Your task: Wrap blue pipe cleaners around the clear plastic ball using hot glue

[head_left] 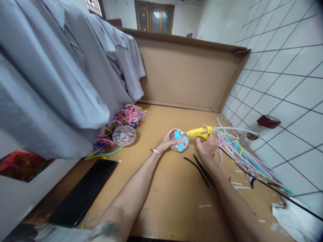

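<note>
My left hand (167,140) is closed around the side of a clear round ball (185,144) with specks of colour in it. A bright blue fuzzy strip (179,140) runs up and down across the ball's front. In my right hand (208,146) is a yellow hot glue gun (199,132), my fingers wrapped round its handle. Its metal nozzle points left and meets or nearly meets the strip's right edge; I cannot tell which. A pale glue stick (233,128) sticks out of the gun's back. Black pipe cleaners (199,169) lie on the table below the gun.
A second clear ball (124,135) sits at left by a heap of coloured pipe cleaners (130,116). A black phone (84,191) lies at front left. Loose pipe cleaners (237,148), a black cord (242,170) and a red-lidded jar (267,122) are at right. Cardboard (186,72) stands behind.
</note>
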Tool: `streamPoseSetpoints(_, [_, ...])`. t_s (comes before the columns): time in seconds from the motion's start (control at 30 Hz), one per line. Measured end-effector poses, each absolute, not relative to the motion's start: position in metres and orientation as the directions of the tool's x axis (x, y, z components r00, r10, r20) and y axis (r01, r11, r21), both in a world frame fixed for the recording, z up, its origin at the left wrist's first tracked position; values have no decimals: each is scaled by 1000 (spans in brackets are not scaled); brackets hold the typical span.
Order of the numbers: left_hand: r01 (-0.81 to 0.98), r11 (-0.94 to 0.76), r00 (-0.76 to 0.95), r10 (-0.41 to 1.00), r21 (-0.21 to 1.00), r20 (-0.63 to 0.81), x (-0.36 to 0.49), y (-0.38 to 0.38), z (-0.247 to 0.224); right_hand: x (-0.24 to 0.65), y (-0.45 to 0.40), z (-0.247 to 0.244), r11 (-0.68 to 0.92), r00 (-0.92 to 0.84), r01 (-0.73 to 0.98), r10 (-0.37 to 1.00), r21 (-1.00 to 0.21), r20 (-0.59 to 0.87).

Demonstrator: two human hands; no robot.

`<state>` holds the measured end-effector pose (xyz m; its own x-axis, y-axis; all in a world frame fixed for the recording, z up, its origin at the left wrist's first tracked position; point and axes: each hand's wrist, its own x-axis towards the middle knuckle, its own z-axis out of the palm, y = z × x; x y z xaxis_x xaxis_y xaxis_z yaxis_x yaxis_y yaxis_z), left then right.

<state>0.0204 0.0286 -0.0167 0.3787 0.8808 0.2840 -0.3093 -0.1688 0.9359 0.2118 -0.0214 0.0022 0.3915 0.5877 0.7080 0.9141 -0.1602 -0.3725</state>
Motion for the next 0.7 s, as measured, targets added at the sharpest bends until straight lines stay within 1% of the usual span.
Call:
streamPoseSetpoints(0.13, [-302,-175,375,882,937,285,20,28,-18,211,-19,8,-160,392,915,565,-369,726])
streamPoseSetpoints(0.23, [-319,-175,369,882,931,293,21,29,-19,208,-15,12,-135,366,924,580,-357,728])
streamPoseSetpoints(0.43, [-315,-186,364,882,931,299,21,31,-20,207,-9,12,-137,346,932,610,-335,713])
streamPoseSetpoints(0.53, [-295,-199,365,880,935,302,21,32,-21,208,-7,12,-134,341,933,619,-333,707])
streamPoseSetpoints(0.7, [-305,-172,386,877,937,287,20,32,-20,209,-7,12,-132,348,930,618,-344,705])
